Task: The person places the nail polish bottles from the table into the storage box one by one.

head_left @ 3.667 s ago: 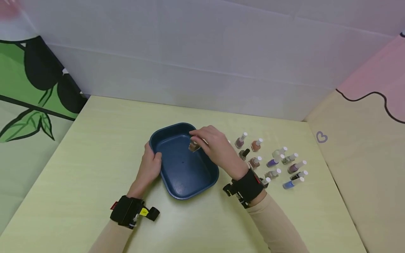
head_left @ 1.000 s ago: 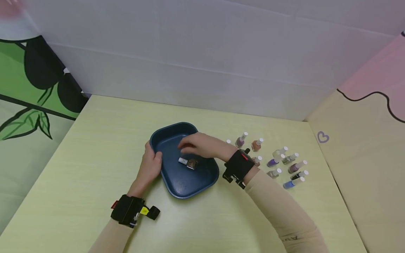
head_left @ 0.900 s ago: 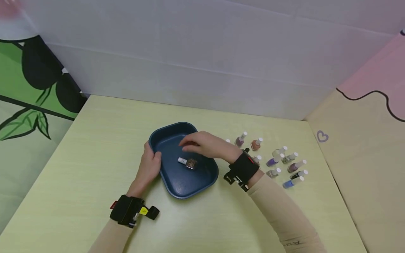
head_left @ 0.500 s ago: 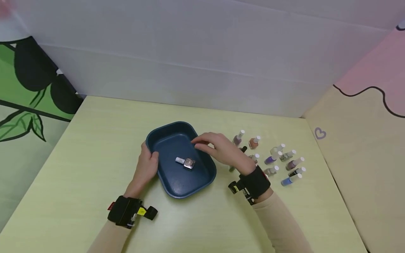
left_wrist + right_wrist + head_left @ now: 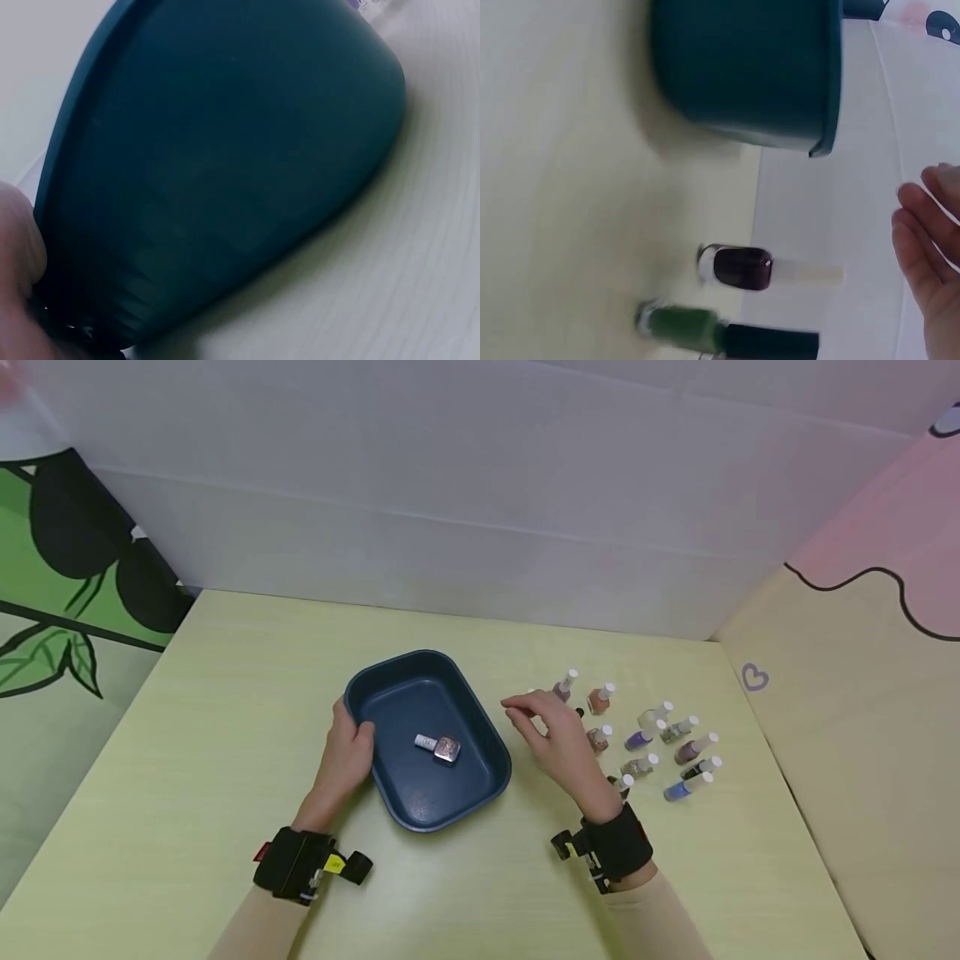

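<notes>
My left hand (image 5: 347, 750) grips the left rim of a dark blue plastic basin (image 5: 401, 675), thumb over the edge. In the left wrist view the thumb (image 5: 19, 247) lies at the basin's wall (image 5: 225, 150). A glittery nail polish bottle (image 5: 447, 749) with a white cap lies on its side in the basin. My right hand (image 5: 558, 743) hovers just right of the basin, fingers loosely bent, holding nothing. In the right wrist view, beside that hand (image 5: 937, 270), stand a dark purple nail polish bottle (image 5: 742, 268) and a green one (image 5: 682, 328) with a black cap.
Several nail polish bottles stand on the table right of my right hand, among them an orange-brown one (image 5: 598, 700), a purple one (image 5: 639, 740) and a blue one (image 5: 677, 791). The pale table (image 5: 247, 710) meets a white cloth wall (image 5: 450, 552) at the back.
My right hand has let go of the glittery nail polish bottle, which now lies in the basin, and has moved out to the right past the rim. My left hand keeps its grip on the basin.
</notes>
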The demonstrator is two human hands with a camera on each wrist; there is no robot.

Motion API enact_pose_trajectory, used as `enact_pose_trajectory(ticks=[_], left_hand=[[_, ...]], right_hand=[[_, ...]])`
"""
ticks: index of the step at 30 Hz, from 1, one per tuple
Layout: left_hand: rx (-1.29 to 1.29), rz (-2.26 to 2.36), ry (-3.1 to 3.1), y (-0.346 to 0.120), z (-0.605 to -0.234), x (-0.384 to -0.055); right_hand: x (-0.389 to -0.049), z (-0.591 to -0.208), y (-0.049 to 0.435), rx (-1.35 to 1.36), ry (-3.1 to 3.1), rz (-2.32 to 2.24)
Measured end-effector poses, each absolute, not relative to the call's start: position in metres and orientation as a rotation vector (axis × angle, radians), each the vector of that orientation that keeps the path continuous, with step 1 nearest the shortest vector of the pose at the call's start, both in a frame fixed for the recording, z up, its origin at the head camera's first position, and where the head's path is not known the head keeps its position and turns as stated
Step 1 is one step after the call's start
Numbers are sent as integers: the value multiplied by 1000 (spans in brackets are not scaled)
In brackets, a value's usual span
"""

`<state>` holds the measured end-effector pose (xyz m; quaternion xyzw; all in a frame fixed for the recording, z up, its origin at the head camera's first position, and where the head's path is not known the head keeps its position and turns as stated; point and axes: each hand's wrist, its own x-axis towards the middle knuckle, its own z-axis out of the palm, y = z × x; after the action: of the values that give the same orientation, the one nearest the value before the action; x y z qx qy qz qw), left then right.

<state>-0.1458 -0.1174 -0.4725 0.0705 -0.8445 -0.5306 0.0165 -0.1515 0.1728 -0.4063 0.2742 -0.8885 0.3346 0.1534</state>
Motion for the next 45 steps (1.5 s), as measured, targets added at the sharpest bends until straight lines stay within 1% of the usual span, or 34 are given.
enact_pose_trajectory(ticks=[6, 11, 27, 45], left_hand=[[213, -1646, -2622, -117, -472, -146], [213, -1634, -2613, -116, -471, -147], [225, -1627, -2619, -116, -470, -146], [203, -1639, -2611, -117, -471, -144]], right_hand=[[-139, -419, 188, 619, -2532, 915], [-132, -427, 196, 530, -2528, 842], [-123, -451, 207, 477, -2474, 761], [-121, -453, 209, 395, -2584, 746]])
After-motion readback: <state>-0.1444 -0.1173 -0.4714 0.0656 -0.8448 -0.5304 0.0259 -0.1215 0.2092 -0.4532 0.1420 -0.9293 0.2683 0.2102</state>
